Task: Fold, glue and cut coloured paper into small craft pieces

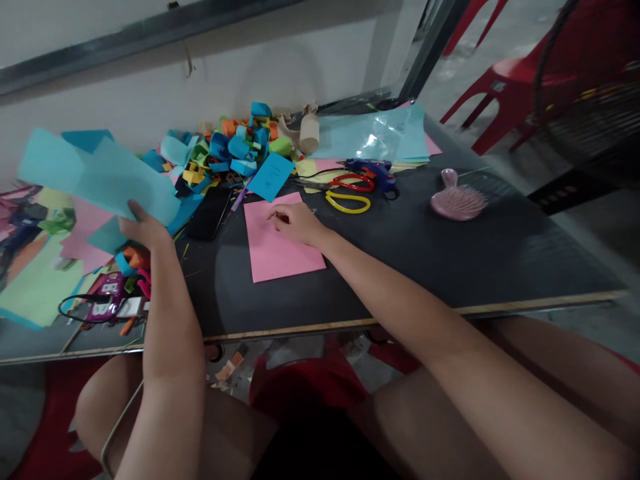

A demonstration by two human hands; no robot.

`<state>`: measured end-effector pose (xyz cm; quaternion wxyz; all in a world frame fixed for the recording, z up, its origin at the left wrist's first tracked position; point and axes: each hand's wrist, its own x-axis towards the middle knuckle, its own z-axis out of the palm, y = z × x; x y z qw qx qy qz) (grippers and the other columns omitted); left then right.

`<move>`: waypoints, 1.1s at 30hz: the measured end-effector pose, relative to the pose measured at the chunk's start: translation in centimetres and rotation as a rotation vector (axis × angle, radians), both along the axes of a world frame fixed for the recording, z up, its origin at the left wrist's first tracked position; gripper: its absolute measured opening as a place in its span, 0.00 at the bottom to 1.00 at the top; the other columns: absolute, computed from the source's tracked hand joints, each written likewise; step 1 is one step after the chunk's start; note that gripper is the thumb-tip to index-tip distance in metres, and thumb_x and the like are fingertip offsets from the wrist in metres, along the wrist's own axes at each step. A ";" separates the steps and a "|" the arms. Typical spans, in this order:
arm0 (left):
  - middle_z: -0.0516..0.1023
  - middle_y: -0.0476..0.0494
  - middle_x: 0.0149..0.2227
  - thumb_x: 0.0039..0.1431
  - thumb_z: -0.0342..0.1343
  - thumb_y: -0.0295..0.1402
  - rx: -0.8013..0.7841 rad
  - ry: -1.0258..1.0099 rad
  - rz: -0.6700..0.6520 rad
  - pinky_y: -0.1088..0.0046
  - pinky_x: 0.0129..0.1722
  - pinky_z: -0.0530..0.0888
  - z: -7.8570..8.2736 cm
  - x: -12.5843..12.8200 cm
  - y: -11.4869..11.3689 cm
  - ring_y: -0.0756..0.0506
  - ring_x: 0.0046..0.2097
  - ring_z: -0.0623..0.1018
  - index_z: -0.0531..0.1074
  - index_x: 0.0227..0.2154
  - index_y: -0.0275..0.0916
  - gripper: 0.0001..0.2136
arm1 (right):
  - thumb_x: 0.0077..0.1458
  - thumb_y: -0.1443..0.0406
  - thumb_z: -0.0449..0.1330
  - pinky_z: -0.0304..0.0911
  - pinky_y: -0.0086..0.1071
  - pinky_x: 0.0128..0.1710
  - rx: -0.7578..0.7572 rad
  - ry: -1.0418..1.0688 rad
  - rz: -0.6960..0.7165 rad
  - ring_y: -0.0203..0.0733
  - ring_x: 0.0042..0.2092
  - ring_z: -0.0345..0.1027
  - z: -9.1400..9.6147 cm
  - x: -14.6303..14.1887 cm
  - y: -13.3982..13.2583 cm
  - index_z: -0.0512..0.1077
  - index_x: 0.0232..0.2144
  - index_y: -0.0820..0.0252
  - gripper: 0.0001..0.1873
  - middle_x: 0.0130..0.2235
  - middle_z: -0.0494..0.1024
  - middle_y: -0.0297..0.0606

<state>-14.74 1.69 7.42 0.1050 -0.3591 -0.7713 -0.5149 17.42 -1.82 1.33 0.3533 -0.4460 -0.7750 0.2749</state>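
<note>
My left hand point(143, 230) is raised at the left, its thumb pressed over a light blue sheet of paper point(135, 180) that bends upward. On the dark table lies a pink sheet of paper point(273, 257). My right hand point(297, 223) rests over its upper part with the fingers curled in; whether anything small is between them is hidden. A blue paper note point(271, 177) with handwriting touches the pink sheet's top edge. Just left of the pink sheet are a black phone point(210, 212) and a purple pen point(241, 196).
Folded paper pieces point(235, 147) are heaped against the wall. Yellow-handled and red-handled scissors point(349, 202), a blue glue gun point(373, 170) and a pink hairbrush point(457, 200) lie to the right. Paper scraps and a purple device point(107, 293) crowd the left. A fan point(590, 100) stands beyond the right end.
</note>
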 end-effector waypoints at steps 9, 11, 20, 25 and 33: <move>0.75 0.42 0.58 0.60 0.45 0.22 -0.499 0.497 -0.557 0.61 0.61 0.68 -1.1 3.4 -1.5 0.39 0.60 0.73 0.73 0.55 0.41 0.23 | 0.57 0.70 0.54 0.58 0.32 0.34 0.001 -0.003 0.006 0.38 0.31 0.69 0.4 0.0 -0.2 0.78 0.40 0.62 0.13 0.32 0.80 0.39; 0.74 0.42 0.60 0.59 0.43 0.21 -0.552 0.537 -0.531 0.58 0.58 0.70 -1.2 4.5 -1.8 0.37 0.60 0.73 0.72 0.56 0.43 0.26 | 0.58 0.69 0.54 0.57 0.32 0.33 -0.008 -0.006 -0.002 0.37 0.29 0.67 0.4 0.0 -0.3 0.78 0.40 0.63 0.13 0.29 0.79 0.38; 0.72 0.23 0.59 0.51 0.57 0.23 -1.051 0.389 -0.182 0.43 0.57 0.67 -0.2 5.5 -1.4 0.27 0.62 0.70 0.69 0.59 0.35 0.29 | 0.57 0.70 0.54 0.57 0.31 0.33 -0.014 -0.020 -0.006 0.36 0.29 0.67 0.6 0.0 -0.4 0.79 0.40 0.64 0.14 0.29 0.79 0.38; 0.66 0.25 0.63 0.53 0.56 0.28 -0.621 0.464 -0.290 0.44 0.61 0.64 -0.5 6.9 -2.7 0.29 0.65 0.65 0.66 0.60 0.32 0.29 | 0.57 0.70 0.55 0.57 0.32 0.33 -0.015 -0.010 -0.017 0.36 0.28 0.66 0.4 0.0 -0.4 0.79 0.39 0.63 0.13 0.28 0.79 0.37; 0.55 0.31 0.70 0.57 0.50 0.28 -0.545 0.488 -0.196 0.45 0.67 0.54 -0.7 4.9 -2.4 0.32 0.72 0.51 0.76 0.47 0.32 0.17 | 0.57 0.68 0.54 0.58 0.31 0.33 0.001 0.006 -0.002 0.36 0.28 0.67 0.3 0.1 -0.5 0.78 0.38 0.61 0.13 0.28 0.79 0.36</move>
